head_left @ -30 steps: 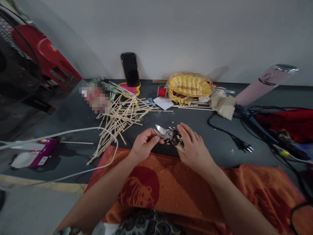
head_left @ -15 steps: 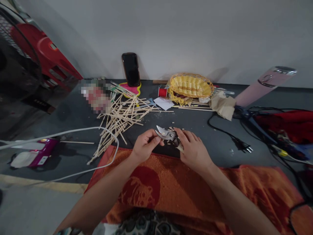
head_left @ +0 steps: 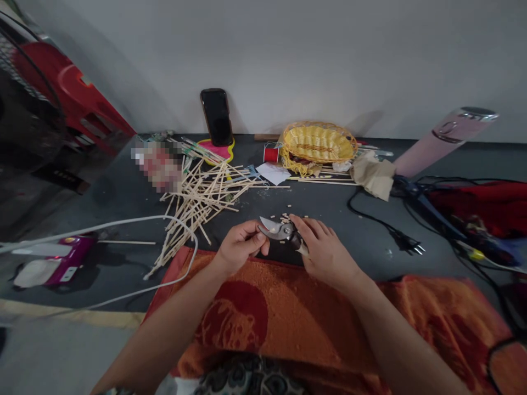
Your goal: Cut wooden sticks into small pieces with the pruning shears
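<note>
My right hand (head_left: 329,247) is wrapped round the handles of a pair of pruning shears (head_left: 280,229), whose metal blades stand apart and point left. At the blade tips, the thumb and fingers of my left hand (head_left: 244,244) are pinched together. Whatever they hold is too small or too hidden to make out. Short cut bits of stick (head_left: 285,215) lie scattered on the dark tabletop (head_left: 329,211) just beyond the shears. To the left spreads a loose heap of thin wooden sticks (head_left: 206,189).
An orange towel (head_left: 304,302) covers the near edge. Along the wall are a phone (head_left: 217,118), a red thread spool (head_left: 270,155), a yellow basket (head_left: 319,144) and a pink flask (head_left: 447,140). A white cable (head_left: 123,220) loops at left; a black plug (head_left: 407,246) lies right.
The view has shifted slightly. My left hand stays pinched by the blades, its fingers turned a little. My right hand keeps its grip on the shears.
</note>
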### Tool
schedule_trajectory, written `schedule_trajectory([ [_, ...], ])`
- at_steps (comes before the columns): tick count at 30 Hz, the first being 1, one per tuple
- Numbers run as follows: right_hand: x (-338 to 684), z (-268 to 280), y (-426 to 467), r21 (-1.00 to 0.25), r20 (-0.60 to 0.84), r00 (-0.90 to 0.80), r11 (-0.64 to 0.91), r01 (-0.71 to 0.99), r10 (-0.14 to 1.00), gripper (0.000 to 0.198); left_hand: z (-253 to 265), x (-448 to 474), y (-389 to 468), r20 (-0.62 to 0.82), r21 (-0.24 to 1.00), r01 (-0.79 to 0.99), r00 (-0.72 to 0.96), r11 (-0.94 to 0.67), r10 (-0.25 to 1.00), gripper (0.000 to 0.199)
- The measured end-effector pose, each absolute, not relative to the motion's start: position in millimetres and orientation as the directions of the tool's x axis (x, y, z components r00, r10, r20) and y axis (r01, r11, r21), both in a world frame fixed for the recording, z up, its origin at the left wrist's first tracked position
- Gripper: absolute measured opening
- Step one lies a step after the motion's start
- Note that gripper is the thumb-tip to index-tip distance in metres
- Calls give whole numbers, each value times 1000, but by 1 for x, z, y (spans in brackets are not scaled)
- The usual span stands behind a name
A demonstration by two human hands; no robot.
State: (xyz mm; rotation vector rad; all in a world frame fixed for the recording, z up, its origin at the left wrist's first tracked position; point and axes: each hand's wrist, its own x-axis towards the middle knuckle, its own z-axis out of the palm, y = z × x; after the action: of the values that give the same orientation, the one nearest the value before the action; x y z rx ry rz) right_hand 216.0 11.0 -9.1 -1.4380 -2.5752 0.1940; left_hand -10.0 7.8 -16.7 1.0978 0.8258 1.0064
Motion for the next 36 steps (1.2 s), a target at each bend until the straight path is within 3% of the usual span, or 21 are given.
schedule_trajectory([
  [11, 217, -6, 9, -231, 101, -494, 503, 833, 864, 63, -14, -9, 8, -115, 930, -291, 353, 225, 929, 24],
  [19, 228, -9, 14, -374, 74, -590, 571, 731, 804, 67, -11, -11, 7, -91, 955, -223, 405, 194, 910, 27],
  [26, 229, -6, 14, -425, 70, -602, 570, 704, 796, 65, -11, -11, 6, -44, 961, -229, 430, 157, 902, 25],
  [32, 229, -1, 12, -417, 45, -605, 565, 712, 795, 63, -13, -13, 6, -28, 968, -216, 423, 130, 906, 24],
  [36, 225, -2, 12, -332, 81, -563, 555, 762, 822, 67, -15, -14, 8, -64, 963, -213, 413, 165, 909, 24],
])
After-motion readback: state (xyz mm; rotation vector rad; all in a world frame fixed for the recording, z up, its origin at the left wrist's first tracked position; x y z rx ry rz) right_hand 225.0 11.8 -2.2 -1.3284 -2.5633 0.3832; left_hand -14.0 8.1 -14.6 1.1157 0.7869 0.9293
